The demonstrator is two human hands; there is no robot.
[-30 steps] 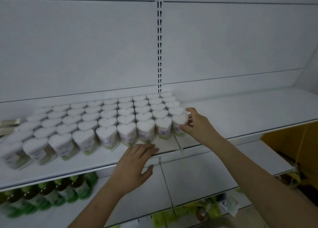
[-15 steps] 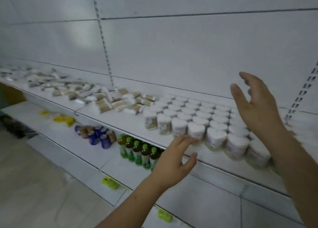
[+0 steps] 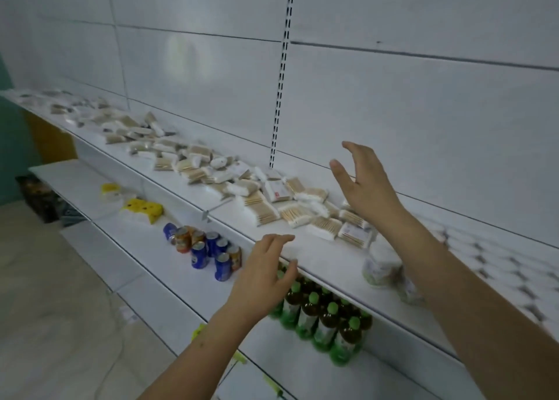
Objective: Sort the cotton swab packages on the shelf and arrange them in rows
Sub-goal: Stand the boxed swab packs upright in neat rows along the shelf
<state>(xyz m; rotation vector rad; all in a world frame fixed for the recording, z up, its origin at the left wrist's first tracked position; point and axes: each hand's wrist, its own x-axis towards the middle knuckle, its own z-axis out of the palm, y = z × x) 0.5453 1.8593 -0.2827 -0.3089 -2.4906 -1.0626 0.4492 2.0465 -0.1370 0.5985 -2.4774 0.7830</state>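
A long jumble of flat cotton swab packages [image 3: 257,197] lies scattered along the white upper shelf [image 3: 317,257], stretching away to the far left. Heart-shaped swab tubs [image 3: 379,266] stand in rows at the right, blurred and partly behind my right arm. My right hand [image 3: 363,185] hovers above the near end of the loose pile, fingers spread and holding nothing. My left hand [image 3: 266,269] floats at the shelf's front edge, fingers relaxed and empty.
On the lower shelf [image 3: 145,248] stand blue and orange cans [image 3: 205,248], green-capped bottles [image 3: 326,318] and a yellow pack [image 3: 142,209]. A slotted upright [image 3: 281,76] runs down the white back panel. Pale floor [image 3: 45,324] lies at the lower left.
My view has swung left from the heart tubs to the loose pile. My right hand let go of a tub, lifted and moved over the flat packages; my left hand stayed at the shelf edge.
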